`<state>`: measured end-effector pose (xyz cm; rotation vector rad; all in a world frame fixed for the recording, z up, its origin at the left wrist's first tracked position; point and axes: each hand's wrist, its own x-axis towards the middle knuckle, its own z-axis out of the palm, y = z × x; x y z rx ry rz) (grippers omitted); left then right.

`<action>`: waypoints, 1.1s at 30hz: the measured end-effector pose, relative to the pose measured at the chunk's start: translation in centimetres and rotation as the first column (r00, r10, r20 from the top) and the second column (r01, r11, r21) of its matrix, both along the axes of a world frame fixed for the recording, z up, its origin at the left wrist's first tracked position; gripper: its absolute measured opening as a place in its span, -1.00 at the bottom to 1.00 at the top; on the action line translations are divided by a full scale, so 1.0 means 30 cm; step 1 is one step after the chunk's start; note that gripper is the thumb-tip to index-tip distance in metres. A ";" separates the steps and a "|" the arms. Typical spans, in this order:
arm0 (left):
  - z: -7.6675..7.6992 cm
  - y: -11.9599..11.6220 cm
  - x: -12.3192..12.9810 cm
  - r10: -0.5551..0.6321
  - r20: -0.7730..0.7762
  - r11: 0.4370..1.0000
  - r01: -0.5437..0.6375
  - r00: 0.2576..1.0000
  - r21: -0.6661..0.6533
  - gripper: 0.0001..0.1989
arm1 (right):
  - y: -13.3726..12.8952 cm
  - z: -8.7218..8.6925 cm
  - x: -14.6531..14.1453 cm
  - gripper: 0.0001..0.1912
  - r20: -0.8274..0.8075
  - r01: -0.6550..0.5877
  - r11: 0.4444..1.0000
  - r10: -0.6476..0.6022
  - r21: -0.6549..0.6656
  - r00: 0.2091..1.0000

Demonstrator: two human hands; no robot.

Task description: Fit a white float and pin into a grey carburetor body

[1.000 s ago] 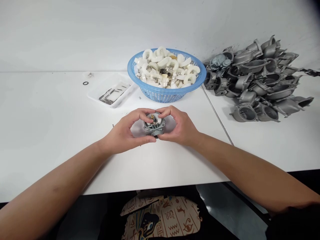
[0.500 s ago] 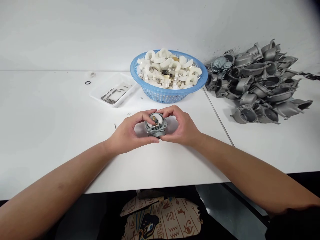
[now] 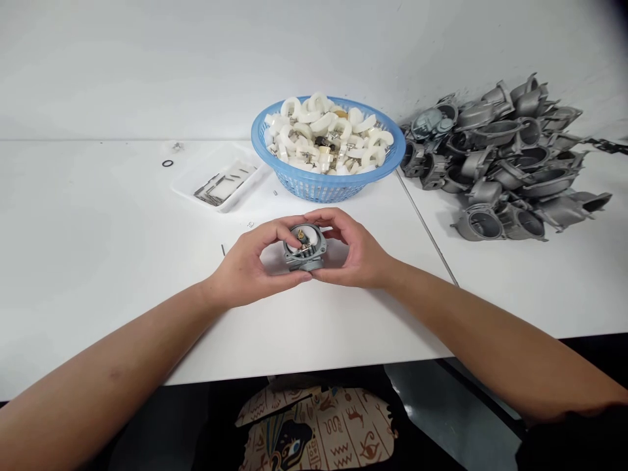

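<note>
Both forearms reach in low over the surface [image 3: 98,216] and meet in front of the basket [image 3: 326,186]; the left hand [image 3: 248,265] and right hand [image 3: 356,255] cup a grey metal part [image 3: 304,248] between them, just above the surface; each hand's fingers curl round its rim, thumbs beneath, pinching it from both sides; left of the basket lies a tray [image 3: 220,186] of pins; right of it, a heap of castings [image 3: 510,163].
</note>
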<state>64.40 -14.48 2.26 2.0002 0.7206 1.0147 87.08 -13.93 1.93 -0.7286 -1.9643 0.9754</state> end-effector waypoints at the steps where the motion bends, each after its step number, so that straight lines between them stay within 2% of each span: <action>1: 0.000 0.000 0.000 0.000 -0.001 1.000 0.000 1.000 0.003 -0.60 | 0.002 0.000 0.001 -0.24 -0.015 -0.019 1.000 0.019 -0.020 1.000; 4: 0.001 0.002 -0.001 0.012 -0.008 1.000 -0.012 1.000 0.023 -0.60 | 0.010 0.005 0.012 -0.25 -0.061 -0.119 0.987 0.113 -0.110 0.992; 7: 0.007 0.004 -0.002 0.014 -0.044 0.996 -0.010 0.999 0.090 -0.61 | 0.019 0.017 0.026 -0.49 -0.173 -0.245 0.935 0.205 -0.258 0.963; 10: 0.014 0.003 -0.001 0.007 -0.097 0.986 0.009 0.995 0.166 -0.62 | 0.020 0.025 0.024 -0.71 -0.215 -0.206 0.922 0.139 -0.329 0.967; 13: 0.016 0.002 0.000 0.023 -0.132 0.983 0.002 0.991 0.186 -0.62 | 0.010 0.022 0.006 -0.75 -0.202 -0.130 0.942 0.069 -0.308 0.977; 17: 0.012 0.004 0.001 0.035 -0.140 0.988 -0.013 0.990 0.155 -0.58 | -0.001 0.012 -0.011 -0.76 -0.174 -0.082 0.957 0.033 -0.279 0.984; 23: 0.010 0.005 0.007 0.038 -0.172 0.990 -0.014 0.984 0.140 -0.55 | 0.013 0.006 -0.007 -0.79 -0.217 -0.104 0.950 0.040 -0.294 0.975; 33: 0.005 0.002 0.015 0.079 -0.184 0.984 -0.047 0.980 0.172 -0.49 | 0.032 -0.004 -0.014 -0.77 -0.199 -0.066 0.965 0.015 -0.253 0.980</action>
